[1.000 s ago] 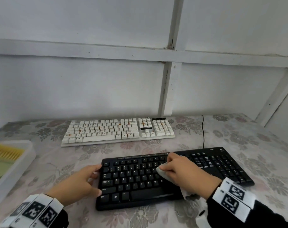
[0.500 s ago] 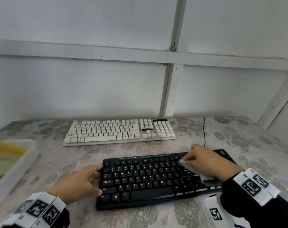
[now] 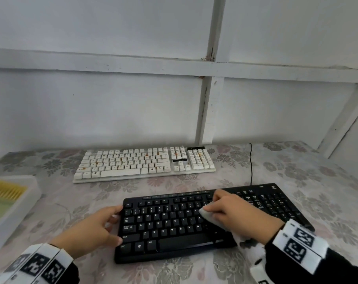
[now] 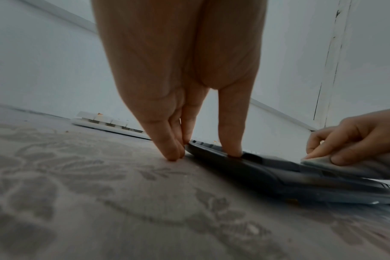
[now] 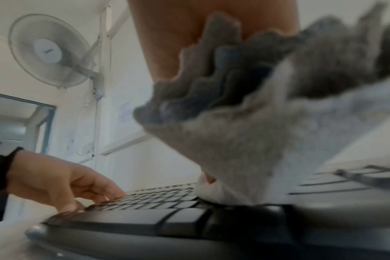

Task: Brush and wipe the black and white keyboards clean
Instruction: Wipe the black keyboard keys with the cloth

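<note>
The black keyboard (image 3: 174, 226) lies near me on the flowered tablecloth, with the stained white keyboard (image 3: 145, 162) behind it near the wall. My left hand (image 3: 104, 224) braces the black keyboard's left edge. In the left wrist view its fingertips (image 4: 174, 153) press the cloth beside the edge, and the thumb rests on the keyboard (image 4: 267, 176). My right hand (image 3: 221, 212) grips a grey-white cloth (image 3: 209, 217) and presses it on the keys right of the middle. The cloth (image 5: 245, 149) fills the blurred right wrist view and hides the fingers.
A white tray (image 3: 20, 203) with a yellow brush (image 3: 4, 190) stands at the table's left edge. A black cable (image 3: 251, 165) runs from the black keyboard back to the wall. A wall fan (image 5: 49, 51) hangs high up on the left.
My right hand swept the cloth rightward over the keys, then came back left towards the middle. My left hand has stayed at the keyboard's left edge.
</note>
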`<action>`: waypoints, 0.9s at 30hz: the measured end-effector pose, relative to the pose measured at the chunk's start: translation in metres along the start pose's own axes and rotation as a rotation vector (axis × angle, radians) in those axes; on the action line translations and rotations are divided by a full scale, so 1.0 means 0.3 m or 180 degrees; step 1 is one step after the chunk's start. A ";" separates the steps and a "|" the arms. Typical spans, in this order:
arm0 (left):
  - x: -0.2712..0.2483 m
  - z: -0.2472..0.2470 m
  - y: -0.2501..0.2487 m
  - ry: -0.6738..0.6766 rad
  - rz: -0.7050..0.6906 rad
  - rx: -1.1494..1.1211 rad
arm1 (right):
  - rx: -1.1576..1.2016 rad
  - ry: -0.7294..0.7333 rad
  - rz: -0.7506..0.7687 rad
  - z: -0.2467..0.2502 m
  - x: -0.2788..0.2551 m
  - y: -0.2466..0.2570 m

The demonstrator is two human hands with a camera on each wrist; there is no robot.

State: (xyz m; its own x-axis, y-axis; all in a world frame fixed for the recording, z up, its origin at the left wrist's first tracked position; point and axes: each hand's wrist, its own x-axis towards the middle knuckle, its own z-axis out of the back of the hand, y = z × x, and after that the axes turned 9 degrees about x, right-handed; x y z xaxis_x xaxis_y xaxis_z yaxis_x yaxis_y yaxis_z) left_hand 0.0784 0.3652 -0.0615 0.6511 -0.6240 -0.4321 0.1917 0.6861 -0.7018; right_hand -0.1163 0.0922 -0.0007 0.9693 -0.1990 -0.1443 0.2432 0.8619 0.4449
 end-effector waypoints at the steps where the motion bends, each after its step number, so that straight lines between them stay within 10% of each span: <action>1: 0.001 0.000 0.003 -0.0009 0.0005 0.0010 | 0.0040 -0.0020 -0.0055 0.011 -0.011 -0.023; 11: 0.004 0.005 0.007 -0.0019 0.0013 0.0108 | -0.0178 -0.0116 -0.0732 0.093 -0.014 -0.111; 19: 0.001 0.001 -0.004 -0.0006 -0.0019 0.0097 | 0.0220 0.0301 0.0267 -0.030 0.073 0.147; 27: -0.018 -0.006 -0.031 -0.0031 -0.0068 0.0048 | -0.0116 -0.0079 0.0123 -0.015 0.011 0.018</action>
State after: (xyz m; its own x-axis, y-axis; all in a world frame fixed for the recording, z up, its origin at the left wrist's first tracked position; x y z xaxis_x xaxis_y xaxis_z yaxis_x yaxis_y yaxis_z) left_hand 0.0717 0.3613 -0.0537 0.6538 -0.6350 -0.4116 0.2167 0.6783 -0.7021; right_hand -0.1119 0.0983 -0.0027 0.9787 -0.1763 -0.1055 0.2045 0.8855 0.4173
